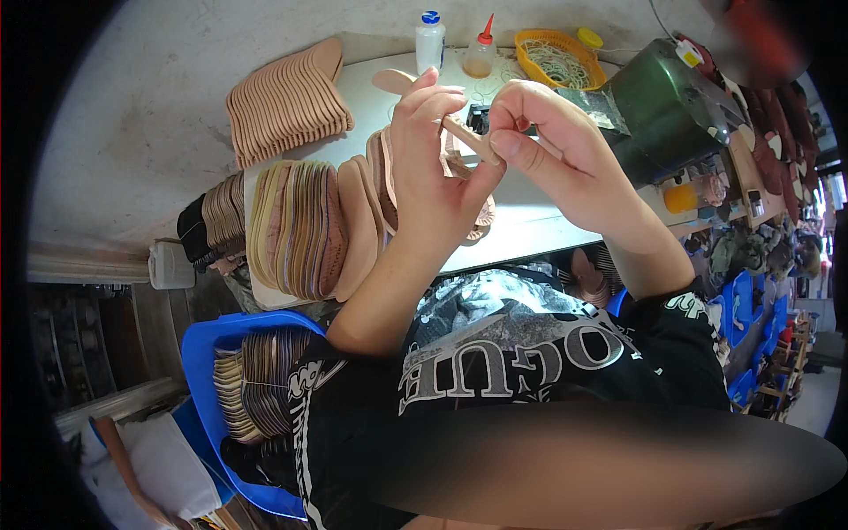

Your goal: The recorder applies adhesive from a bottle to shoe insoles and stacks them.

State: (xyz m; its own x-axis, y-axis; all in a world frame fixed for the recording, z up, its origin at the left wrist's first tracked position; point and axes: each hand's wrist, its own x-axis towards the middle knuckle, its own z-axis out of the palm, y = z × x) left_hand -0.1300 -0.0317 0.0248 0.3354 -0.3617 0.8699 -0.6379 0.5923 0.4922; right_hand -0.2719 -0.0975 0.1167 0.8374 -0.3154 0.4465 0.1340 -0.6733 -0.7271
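Tan insole [470,140] sits at upper centre of the frame, the left hand [428,150] and right hand [556,146] both clamped on it. Beyond, at left, stacked insoles [296,230] stand on the table [539,217]; farthest, near the top, is a red-tipped bottle [480,58].

Illumination: bright over the counter [539,216], whose surface renders nearly white; dim at lower left, where the shelf [75,340] falls into shadow. A strong light patch strikes the chest of the black shirt [495,296]. Glossy reflections mark the green box [667,97]. Far right edge: small overexposed area. Focus: fingers [533,155] reasonably sharp; lower-centre band and red shape [764,44] at upper right heavily blurred. Distortion: straight edges bow toward the rim; corners darken to black.
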